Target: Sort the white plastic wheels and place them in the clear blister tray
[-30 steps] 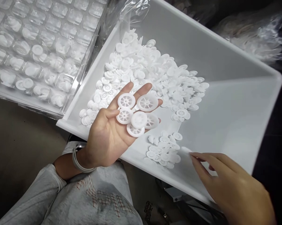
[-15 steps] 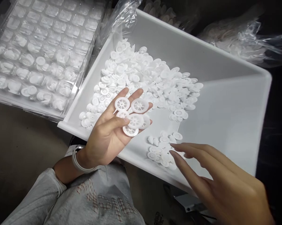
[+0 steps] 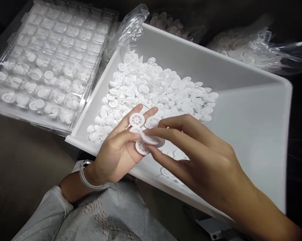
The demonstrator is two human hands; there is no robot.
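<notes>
Several white spoked plastic wheels (image 3: 137, 119) lie across the palm and fingers of my left hand (image 3: 120, 147), its thumb pressing on them. My right hand (image 3: 191, 144) reaches in from the right and pinches one white wheel (image 3: 151, 139) of that group between thumb and fingers. Both hands are over the near side of a light grey plastic bin (image 3: 256, 134). Inside, a large heap of white wheels (image 3: 151, 83) covers the far left part. A smaller group of wheels (image 3: 169, 172) near the front wall is partly hidden under my right hand.
At the left stands a clear compartment tray (image 3: 77, 100) with white parts in several pockets. Crumpled clear plastic (image 3: 130, 25) hangs over the bin's far left corner. Behind the bin lies a clear bag of pale parts (image 3: 251, 50).
My right hand has moved left and up from the small group to my left hand, closing on a wheel there. The view has shifted slightly.
</notes>
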